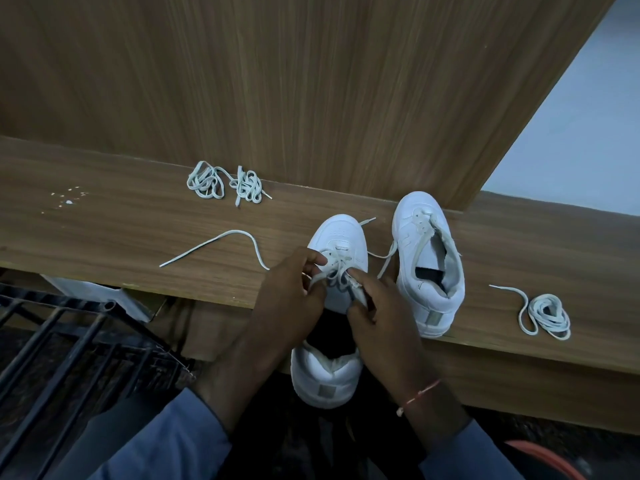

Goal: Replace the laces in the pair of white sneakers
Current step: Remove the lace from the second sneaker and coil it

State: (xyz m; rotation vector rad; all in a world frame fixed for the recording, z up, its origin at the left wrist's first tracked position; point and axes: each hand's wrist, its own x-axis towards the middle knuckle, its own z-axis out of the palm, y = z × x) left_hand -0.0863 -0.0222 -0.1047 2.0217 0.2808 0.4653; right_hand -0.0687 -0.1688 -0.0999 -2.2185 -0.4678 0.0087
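A: So, hand pose?
B: Both forearms reach fwd, wrists close. Left hand (291,289) & right hand (377,306) meet over the near sneaker (341,237), fingers curled.
A: Edges, room?
B: Its heel overhangs the worktop (138,237) front edge. Second sneaker (429,265) stands just right of the right hand; a lace tail (221,234) trails left of the left hand.
A: Grip?
B: Narrow. Each hand pinches the threaded lace (334,261).
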